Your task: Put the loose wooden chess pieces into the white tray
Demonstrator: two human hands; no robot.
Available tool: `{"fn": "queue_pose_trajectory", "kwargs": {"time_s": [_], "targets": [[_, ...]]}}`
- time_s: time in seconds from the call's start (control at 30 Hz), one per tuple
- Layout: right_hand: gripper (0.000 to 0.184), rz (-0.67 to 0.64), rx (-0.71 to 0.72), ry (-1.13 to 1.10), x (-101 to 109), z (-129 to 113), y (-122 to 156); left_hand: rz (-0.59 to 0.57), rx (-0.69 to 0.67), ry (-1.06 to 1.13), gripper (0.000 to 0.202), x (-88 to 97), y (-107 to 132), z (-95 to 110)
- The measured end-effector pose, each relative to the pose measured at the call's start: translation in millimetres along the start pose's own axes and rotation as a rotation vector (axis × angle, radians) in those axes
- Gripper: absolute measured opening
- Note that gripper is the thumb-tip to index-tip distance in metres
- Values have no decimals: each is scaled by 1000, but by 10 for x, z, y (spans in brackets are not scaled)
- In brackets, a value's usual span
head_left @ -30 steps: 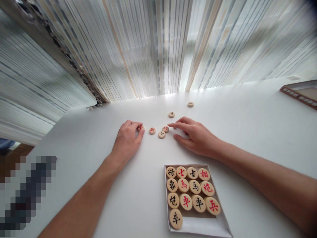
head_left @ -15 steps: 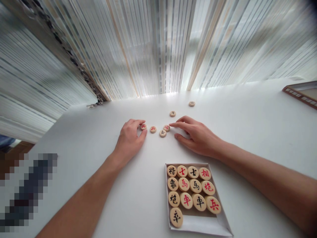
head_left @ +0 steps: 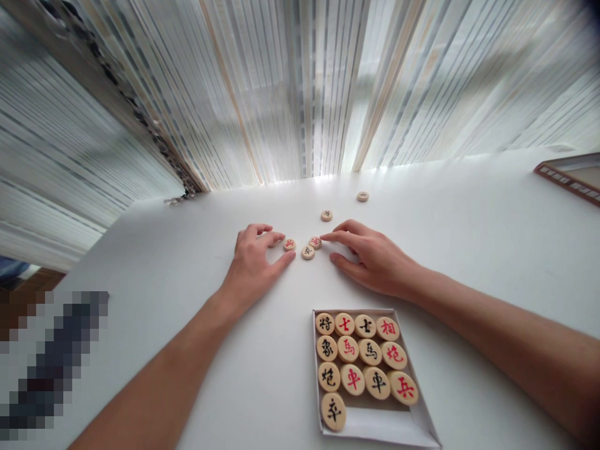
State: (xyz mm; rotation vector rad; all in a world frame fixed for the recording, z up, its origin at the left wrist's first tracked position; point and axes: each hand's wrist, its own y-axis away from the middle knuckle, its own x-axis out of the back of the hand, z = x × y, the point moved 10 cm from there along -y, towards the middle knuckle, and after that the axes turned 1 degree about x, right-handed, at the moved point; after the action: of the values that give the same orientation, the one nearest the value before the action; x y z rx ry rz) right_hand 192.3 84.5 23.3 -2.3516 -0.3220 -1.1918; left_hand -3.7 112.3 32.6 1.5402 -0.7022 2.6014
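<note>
My left hand (head_left: 255,259) reaches to a round wooden xiangqi piece with a red character (head_left: 289,244), thumb and index finger at its near and far edges. What lies under its curled fingers is hidden. To the right, a second red-marked piece (head_left: 315,242) touches or nearly touches a black-marked piece (head_left: 307,252). My right hand (head_left: 368,256) rests on the table, fingers apart, its index fingertip against the second red piece. Nearer me, a shallow white box (head_left: 375,425) holds several larger-looking pieces in rows, with red and black characters.
Farther back on the white table (head_left: 187,250) lie two more xiangqi pieces, one black-marked (head_left: 327,215) and one near the curtain (head_left: 362,196). A brown-edged box or frame (head_left: 569,181) is at the far right. Striped curtains (head_left: 281,94) hang along the back edge.
My left hand has moved right, from the leftmost red piece to the neighbouring red one. The leftmost piece is out of sight now. My right hand stays in place.
</note>
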Motion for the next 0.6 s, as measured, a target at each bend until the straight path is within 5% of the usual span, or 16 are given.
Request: {"fn": "queue_pose_trajectory", "kwargs": {"time_s": [0.2, 0.4, 0.6], "targets": [[38, 11, 13, -23, 1, -10, 7, -12, -82, -17, 19, -42, 13, 89], [23, 213, -37, -197, 192, -47, 66, 37, -294, 20, 20, 65, 103, 448], [33, 41, -276, -845, -72, -46, 80, -80, -459, 258, 19, 33, 302, 841]]}}
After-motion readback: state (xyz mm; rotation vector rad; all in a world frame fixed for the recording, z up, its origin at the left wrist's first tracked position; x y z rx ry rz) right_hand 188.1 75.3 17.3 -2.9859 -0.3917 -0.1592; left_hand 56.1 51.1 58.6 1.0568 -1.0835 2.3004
